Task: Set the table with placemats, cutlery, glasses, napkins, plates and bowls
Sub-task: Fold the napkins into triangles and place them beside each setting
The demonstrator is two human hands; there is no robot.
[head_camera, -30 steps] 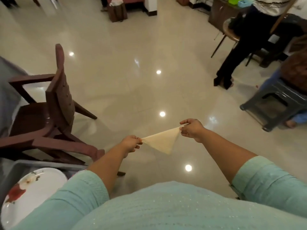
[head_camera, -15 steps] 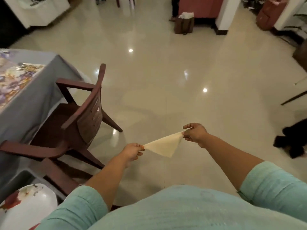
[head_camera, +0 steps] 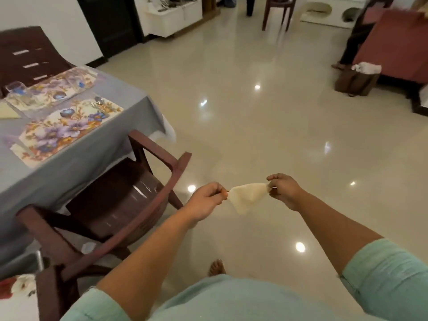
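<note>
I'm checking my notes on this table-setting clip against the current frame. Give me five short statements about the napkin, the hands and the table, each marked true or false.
1. Both hands hold the folded napkin by opposite corners. True: the left hand pinches one end, the right hand the other.
2. The napkin lies on a placemat. False: it hangs in the air above the floor, apart from the table.
3. Two floral placemats lie on the grey tablecloth. True.
4. A plate sits on the nearer placemat. False: no plate is on it; only cutlery lies at its far end.
5. The brown chair lies tipped over. False: it stands upright beside the table.
</note>
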